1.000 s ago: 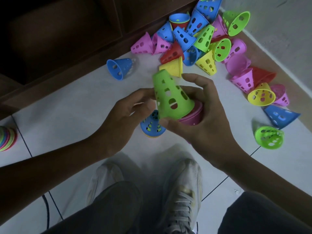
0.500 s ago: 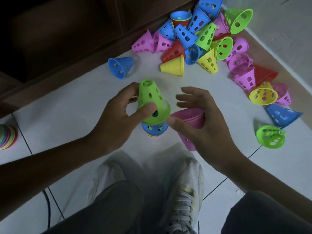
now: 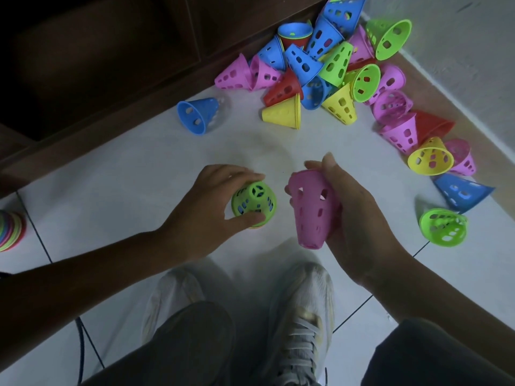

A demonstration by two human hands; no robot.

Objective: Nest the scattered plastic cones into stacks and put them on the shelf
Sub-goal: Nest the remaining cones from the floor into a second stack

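Note:
A green cone [image 3: 254,201] tops a small stack standing on the white floor, narrow end up. My left hand [image 3: 206,210] grips it from the left, thumb against its lower rim. Just to its right, my right hand [image 3: 351,210] holds a pink cone [image 3: 313,208] above the floor, wide end toward me. A heap of loose cones [image 3: 328,71] in blue, pink, green, yellow and red lies at the far right. The dark wooden shelf [image 3: 92,57] fills the upper left.
A lone blue cone [image 3: 199,114] lies near the shelf base. A green cone [image 3: 443,227] and a blue cone [image 3: 459,192] lie at the right. A finished multicoloured stack [image 3: 9,231] stands at the left edge. My shoes [image 3: 302,310] are just below the hands.
The green cone passed from my right hand to my left and came down onto the blue stack on the floor. My right hand turned the pink cone and lifted it beside the stack.

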